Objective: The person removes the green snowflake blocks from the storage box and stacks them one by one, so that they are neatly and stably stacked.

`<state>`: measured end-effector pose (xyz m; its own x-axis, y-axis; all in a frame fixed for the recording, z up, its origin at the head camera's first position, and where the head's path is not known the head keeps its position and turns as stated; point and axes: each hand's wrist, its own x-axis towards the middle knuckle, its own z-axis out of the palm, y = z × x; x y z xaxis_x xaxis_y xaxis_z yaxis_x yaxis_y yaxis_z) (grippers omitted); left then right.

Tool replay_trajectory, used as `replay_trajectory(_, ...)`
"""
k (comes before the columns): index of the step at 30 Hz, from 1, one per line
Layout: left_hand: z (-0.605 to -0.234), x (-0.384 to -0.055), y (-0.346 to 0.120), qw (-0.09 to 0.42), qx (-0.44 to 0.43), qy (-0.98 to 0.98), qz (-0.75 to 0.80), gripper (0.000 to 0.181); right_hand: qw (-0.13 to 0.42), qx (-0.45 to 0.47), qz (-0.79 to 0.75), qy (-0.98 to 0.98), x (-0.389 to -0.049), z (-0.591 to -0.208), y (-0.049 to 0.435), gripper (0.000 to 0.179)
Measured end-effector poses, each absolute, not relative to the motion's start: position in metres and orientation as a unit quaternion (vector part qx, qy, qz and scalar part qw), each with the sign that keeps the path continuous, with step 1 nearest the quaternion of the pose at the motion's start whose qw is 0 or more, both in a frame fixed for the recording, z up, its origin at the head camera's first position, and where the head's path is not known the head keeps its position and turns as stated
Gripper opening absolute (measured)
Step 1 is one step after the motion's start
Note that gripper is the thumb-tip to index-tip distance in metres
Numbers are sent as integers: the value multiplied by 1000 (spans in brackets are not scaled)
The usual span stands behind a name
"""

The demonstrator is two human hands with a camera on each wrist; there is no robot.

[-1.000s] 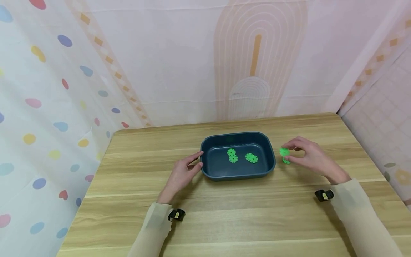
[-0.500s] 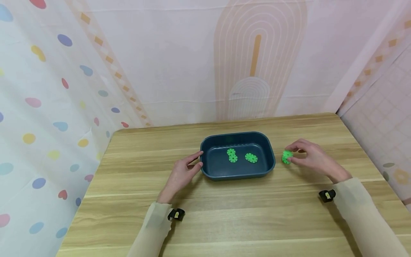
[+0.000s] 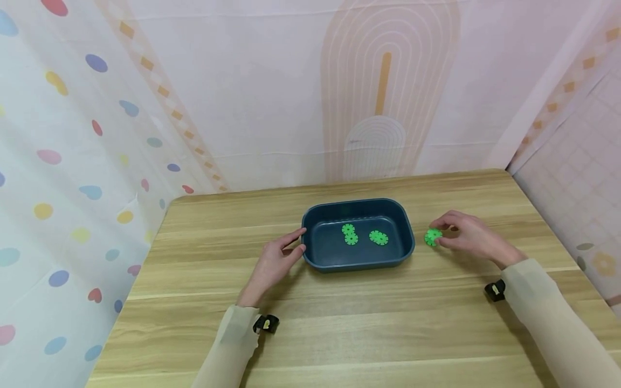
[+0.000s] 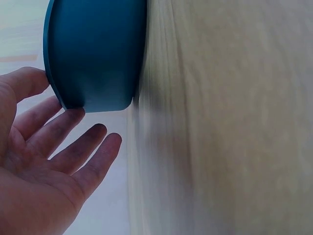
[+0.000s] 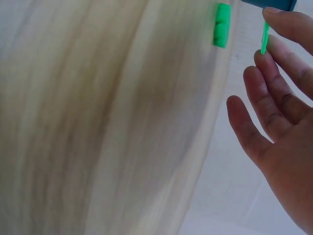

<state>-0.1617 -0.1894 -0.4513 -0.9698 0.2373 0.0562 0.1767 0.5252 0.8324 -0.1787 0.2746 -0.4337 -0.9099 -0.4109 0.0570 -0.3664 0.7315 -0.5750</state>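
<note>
Your left sleeve (image 3: 224, 347) and right sleeve (image 3: 558, 323) match: long, plain and pale beige, each ending at the wrist. Past them, your left hand (image 3: 273, 264) and right hand (image 3: 473, 237) are bare. At the inner side of each wrist you wear a small black device — left wrist camera (image 3: 274, 322), right wrist camera (image 3: 499, 285) — compact and blocky, bearing a little yellowish patch (image 3: 266, 324) whose details are too small to read.

Green discs (image 3: 380, 238) inside dark-blue tray (image 3: 331, 252)

Smooth plastic tray (image 3: 335, 252), wood-grained tabletop (image 3: 359, 323)
</note>
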Motion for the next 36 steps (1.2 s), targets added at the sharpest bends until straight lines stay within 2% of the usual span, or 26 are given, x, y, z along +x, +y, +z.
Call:
replay_trajectory(15,-450,-161,-189,35,116,872,474,44,70,-199,-284,935,-186,-438,274,30)
replay_trajectory(36,-449,-162,-189,36,121,869,479,44,85,-200,-293,931,-190,-443,275,31)
